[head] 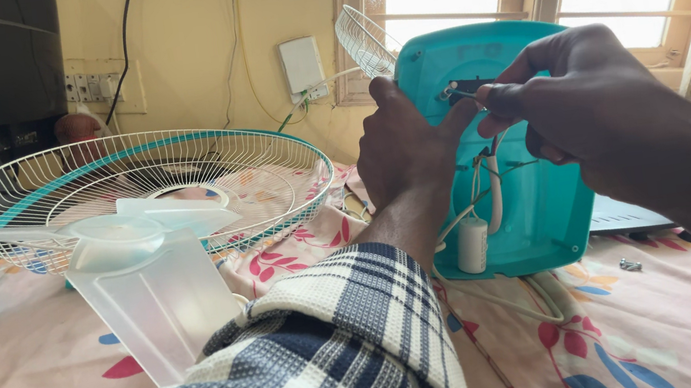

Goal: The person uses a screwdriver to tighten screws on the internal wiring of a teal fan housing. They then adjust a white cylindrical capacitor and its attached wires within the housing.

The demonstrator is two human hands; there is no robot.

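Both hands, left hand [402,145] and right hand [570,95], on upright teal fan housing [545,202].

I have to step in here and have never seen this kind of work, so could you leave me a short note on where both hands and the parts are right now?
Left hand: grip closed on the left edge of the teal fan housing, holding it upright on the flowered cloth.
Right hand: fingertips pinched on a small dark part near the housing's top, inside the open back.
Done: the housing is open, with wires and a white capacitor hanging out. The white wire guard and clear fan blade lie to the left, off the fan.
Left: wiring exposed, nothing reassembled; a loose screw lies on the cloth to the right.
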